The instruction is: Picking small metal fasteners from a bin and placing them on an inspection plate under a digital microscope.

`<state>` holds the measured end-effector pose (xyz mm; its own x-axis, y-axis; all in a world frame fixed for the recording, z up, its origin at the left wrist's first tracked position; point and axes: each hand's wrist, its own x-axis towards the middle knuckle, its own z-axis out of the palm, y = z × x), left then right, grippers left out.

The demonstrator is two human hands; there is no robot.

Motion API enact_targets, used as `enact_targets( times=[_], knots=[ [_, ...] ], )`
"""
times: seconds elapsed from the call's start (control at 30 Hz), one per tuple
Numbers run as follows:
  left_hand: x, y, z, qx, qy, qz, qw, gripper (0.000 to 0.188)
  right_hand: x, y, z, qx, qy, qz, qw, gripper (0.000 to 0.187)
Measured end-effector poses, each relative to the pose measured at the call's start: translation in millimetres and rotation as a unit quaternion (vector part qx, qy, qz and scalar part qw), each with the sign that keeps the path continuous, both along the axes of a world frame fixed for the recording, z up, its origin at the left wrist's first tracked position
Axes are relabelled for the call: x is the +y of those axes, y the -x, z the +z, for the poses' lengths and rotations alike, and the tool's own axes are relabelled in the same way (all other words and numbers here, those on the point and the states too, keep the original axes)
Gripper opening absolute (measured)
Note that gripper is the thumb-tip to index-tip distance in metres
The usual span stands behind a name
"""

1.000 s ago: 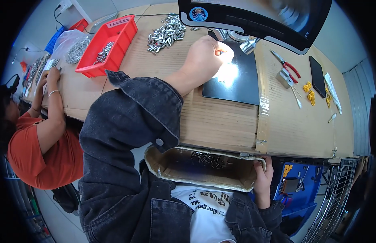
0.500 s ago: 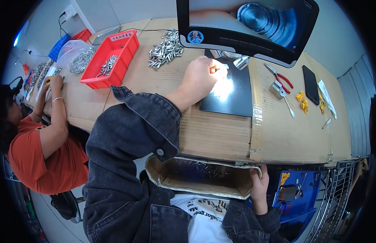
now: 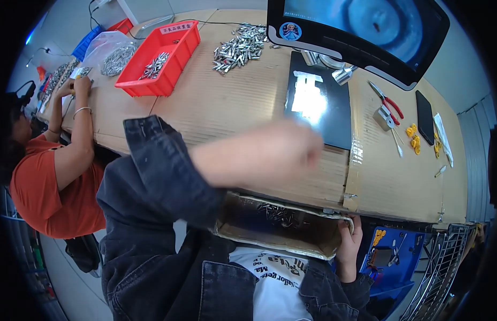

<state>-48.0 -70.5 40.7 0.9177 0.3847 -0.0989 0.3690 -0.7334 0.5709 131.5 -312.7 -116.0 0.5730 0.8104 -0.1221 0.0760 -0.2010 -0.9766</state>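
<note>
On the worktop [image 3: 216, 107], tray [image 3: 144, 88] left of a parts heap [image 3: 240, 49], mat [image 3: 336, 128] right of it, monitor [image 3: 361, 43] behind the mat, pliers [image 3: 392, 105] then phone [image 3: 425, 117] farther right, box [image 3: 272, 245] before the worktop

Bare cardboard [image 3: 205, 107] leaves passage between the red bin [image 3: 179, 69] at left and the black mat [image 3: 336, 104]; the left hand [image 3: 283, 150] blocks the mat's near edge, the metal-part pile [image 3: 240, 48] and monitor [image 3: 361, 32] the far side.

Printed label [image 3: 176, 28]: red bin [image 3: 180, 64]. Dark lettering [image 3: 281, 266]: my white shirt [image 3: 275, 294]. Pale print [image 3: 300, 15], too small to read: screen [image 3: 350, 32].
</note>
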Motion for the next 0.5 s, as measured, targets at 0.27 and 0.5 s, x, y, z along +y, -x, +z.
enact_targets(
  times=[0.27,0.5],
  knots=[
    [131,8,-43,-0.028,-0.419,0.247,0.873,0.012,-1,0,0,-0.003,0.015,0.004,1.0,0.026],
    [137,14,-44,0.03,-0.536,0.139,0.832,0.014,0,-1,-1,-0.007,0.006,0.004,1.0,0.025]
  ],
)
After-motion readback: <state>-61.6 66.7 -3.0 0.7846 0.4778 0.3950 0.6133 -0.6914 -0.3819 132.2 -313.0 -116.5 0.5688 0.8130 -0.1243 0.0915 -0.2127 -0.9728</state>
